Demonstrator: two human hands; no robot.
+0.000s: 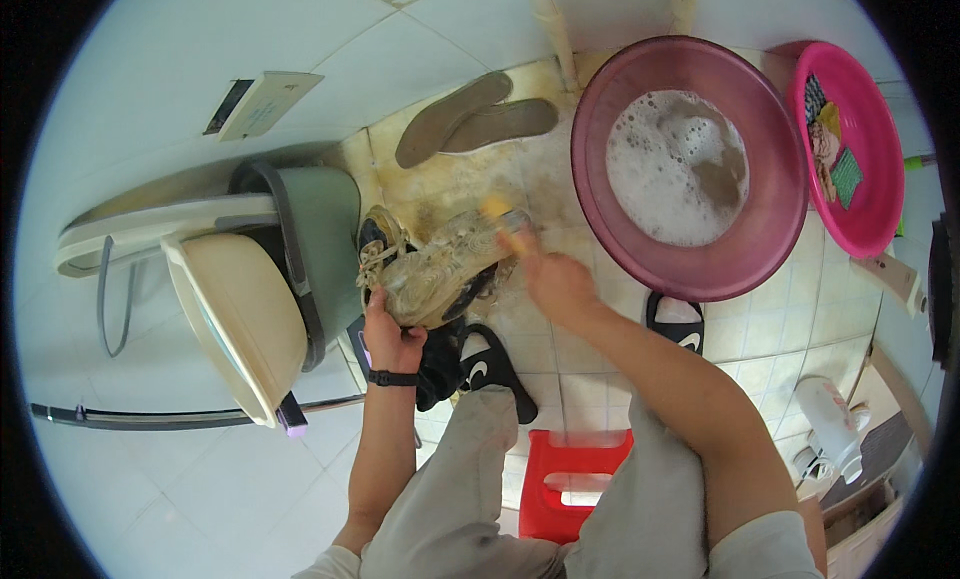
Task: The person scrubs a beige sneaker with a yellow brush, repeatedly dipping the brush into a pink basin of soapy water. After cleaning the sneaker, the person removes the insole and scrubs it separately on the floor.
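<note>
My left hand (392, 339), with a black band at its wrist, grips one end of a soiled shoe (427, 275) whose patterned outsole faces up. My right hand (555, 283) is closed round a yellow brush (499, 210), blurred, at the other end of the sole. Another shoe with laces (379, 241) shows just beyond my left hand, partly hidden. Two brown insoles (480, 121) lie overlapping on the tiled floor by the wall. To the right of the shoe stands a large dark pink basin (690, 268) with sudsy, murky water (675, 166) in it.
A bright pink basin (874, 196) with several cloths is at the right. A grey-green bin (322, 204) and a cream basin (255, 301) stand at the left. Near my slippered feet are a red plastic stool (544, 489) and black slippers (502, 376). White bottles (829, 414) lie lower right.
</note>
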